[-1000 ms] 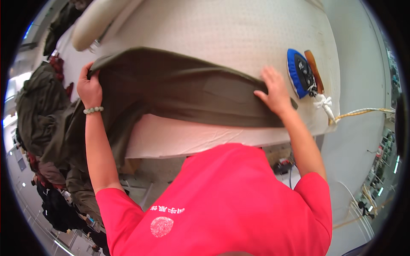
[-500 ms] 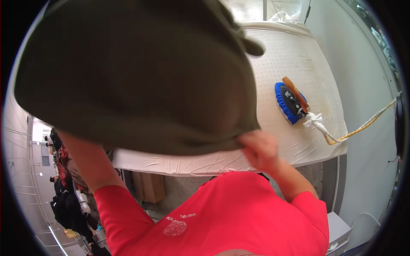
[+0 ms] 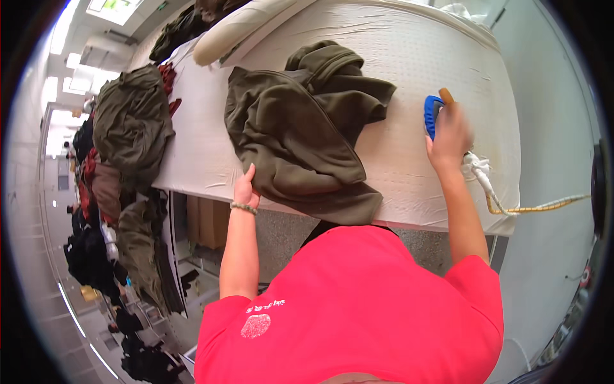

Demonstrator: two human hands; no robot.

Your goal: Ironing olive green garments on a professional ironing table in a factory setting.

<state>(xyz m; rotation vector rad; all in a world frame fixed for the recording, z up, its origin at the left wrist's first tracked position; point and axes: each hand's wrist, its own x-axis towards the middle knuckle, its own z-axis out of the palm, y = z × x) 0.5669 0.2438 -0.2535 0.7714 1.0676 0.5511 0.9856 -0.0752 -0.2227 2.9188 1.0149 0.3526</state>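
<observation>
A crumpled olive-green garment (image 3: 300, 144), thick and soft like a sweatshirt, lies on the padded white ironing table (image 3: 409, 173). My left hand (image 3: 245, 189), with a beaded bracelet at the wrist, holds its near left edge. The thumb shows on top; the other fingers are partly hidden by cloth. To the right, my right hand (image 3: 451, 131) is closed round the handle of an iron (image 3: 432, 116) with a blue cover at its base. Motion blurs these fingers, and the handle's brown end sticks out beyond them.
A white cord (image 3: 489, 189) and yellowish hose run from the iron to the right. More olive garments (image 3: 131, 125) hang over the table's left end. A rolled cream cloth (image 3: 246, 29) lies at the back. A pale wall (image 3: 543, 128) stands close on the right.
The garment, held up in front of me before, now lies on the table. My right hand has let go of it and moved right to the iron's handle. My left hand is now at the garment's near edge.
</observation>
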